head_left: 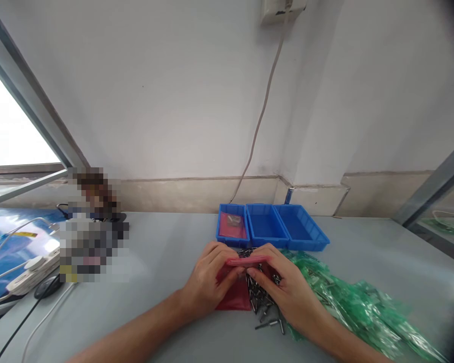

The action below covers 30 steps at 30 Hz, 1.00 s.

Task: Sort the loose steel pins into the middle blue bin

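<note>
Both left hand and right hand pinch edge of red bag; tabletop spreads leftward.

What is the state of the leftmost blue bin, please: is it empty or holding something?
Holding something: a flat red item lies inside the leftmost blue bin, visible through its open top.
</note>
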Each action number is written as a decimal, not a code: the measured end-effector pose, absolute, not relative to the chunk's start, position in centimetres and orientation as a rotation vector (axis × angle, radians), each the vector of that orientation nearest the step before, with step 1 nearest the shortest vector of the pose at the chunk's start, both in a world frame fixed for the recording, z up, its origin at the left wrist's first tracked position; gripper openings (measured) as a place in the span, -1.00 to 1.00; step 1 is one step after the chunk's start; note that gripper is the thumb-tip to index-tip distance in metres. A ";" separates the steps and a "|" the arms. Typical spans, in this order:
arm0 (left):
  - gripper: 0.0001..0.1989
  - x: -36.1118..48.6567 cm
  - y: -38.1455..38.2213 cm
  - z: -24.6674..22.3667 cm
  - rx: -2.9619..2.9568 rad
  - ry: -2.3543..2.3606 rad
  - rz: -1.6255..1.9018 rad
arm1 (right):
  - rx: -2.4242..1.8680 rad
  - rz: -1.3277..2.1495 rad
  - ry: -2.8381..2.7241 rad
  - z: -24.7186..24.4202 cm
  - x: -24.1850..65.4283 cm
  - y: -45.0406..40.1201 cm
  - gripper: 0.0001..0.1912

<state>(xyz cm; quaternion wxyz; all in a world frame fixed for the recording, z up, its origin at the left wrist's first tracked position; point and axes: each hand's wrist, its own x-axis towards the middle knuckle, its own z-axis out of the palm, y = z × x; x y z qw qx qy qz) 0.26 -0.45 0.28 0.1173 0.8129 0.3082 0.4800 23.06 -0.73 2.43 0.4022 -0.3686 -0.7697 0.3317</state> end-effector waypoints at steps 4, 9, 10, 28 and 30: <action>-0.94 0.2 -0.5 0.4 2.378 0.906 1.364 | -0.912 0.855 -1.966 2.6 23.1 -0.9 -0.76; -0.85 0.1 -0.4 0.3 2.388 0.923 1.301 | -0.895 0.833 -1.986 2.8 23.1 -1.0 -0.72; -0.83 0.1 -0.4 0.3 2.389 0.926 1.293 | -0.890 0.829 -1.985 2.8 23.1 -1.0 -0.72; -0.90 0.0 -0.4 0.0 2.393 0.838 1.301 | -0.910 0.865 -1.998 2.2 22.9 -0.8 -0.81; -0.91 0.0 -0.4 0.0 2.399 0.836 1.296 | -0.902 0.877 -1.997 2.2 22.9 -0.7 -0.79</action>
